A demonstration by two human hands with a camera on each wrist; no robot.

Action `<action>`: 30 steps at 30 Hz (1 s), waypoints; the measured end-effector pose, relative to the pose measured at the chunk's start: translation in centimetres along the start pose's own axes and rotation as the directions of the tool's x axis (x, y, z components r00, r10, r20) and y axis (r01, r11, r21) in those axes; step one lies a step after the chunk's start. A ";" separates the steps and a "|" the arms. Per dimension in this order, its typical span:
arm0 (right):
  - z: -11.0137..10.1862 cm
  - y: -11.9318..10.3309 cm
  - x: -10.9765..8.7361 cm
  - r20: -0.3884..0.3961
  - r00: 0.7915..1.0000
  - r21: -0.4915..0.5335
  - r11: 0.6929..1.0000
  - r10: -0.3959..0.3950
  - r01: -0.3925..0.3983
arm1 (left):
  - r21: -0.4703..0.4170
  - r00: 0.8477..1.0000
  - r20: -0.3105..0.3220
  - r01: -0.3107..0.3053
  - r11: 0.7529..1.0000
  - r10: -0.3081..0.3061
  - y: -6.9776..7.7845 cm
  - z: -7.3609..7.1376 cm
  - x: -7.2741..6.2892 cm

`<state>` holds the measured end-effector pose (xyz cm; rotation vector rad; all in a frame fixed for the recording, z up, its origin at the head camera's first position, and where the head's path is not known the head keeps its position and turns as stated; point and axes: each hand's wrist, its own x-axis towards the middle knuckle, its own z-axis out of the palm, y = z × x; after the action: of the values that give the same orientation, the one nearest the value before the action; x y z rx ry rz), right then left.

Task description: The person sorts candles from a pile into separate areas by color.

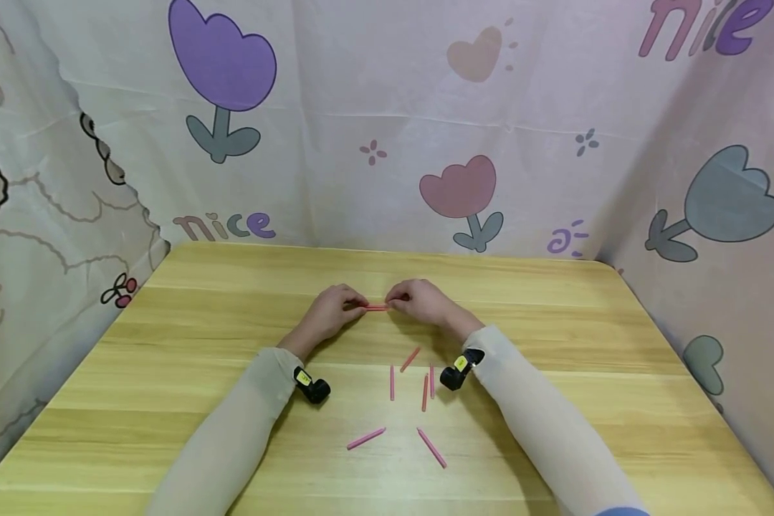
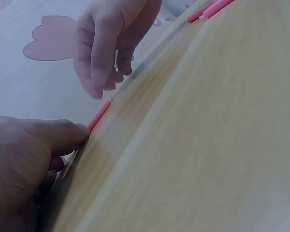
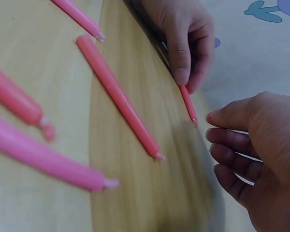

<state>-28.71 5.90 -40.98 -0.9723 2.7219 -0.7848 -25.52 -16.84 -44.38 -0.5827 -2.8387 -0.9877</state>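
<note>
Far out over the table, a thin red candle [image 1: 376, 307] lies crosswise between the two hands. My left hand [image 1: 327, 312] pinches its left end between thumb and fingers. The wick end of that candle [image 3: 188, 105] points toward my right hand [image 3: 275, 154], whose thumb and fingers are loosely bent with nothing between them. Its thumb tip is right by the wick in the right wrist view. Nearer to me lie a slanted red candle [image 1: 410, 359], a pink candle [image 1: 392, 383], and a red candle [image 1: 425, 392] beside another pink one [image 1: 432, 381].
Closest to me, two pink candles lie at angles, one to the left [image 1: 366, 438] and one to the right [image 1: 431, 448]. The wooden table [image 1: 187, 387] ends at a printed cloth backdrop [image 1: 348, 79]. A small black camera sits on each wrist.
</note>
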 end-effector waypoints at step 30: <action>-0.9 -0.4 -6.9 0.067 0.992 0.146 0.985 -0.105 0.095 | -0.006 1.000 0.023 0.009 1.000 -0.009 0.2 0.0 0.1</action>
<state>-23.35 10.35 -40.25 -1.0902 2.5314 -0.9270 -25.52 -16.63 -44.24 -0.5861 -2.8617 -0.9980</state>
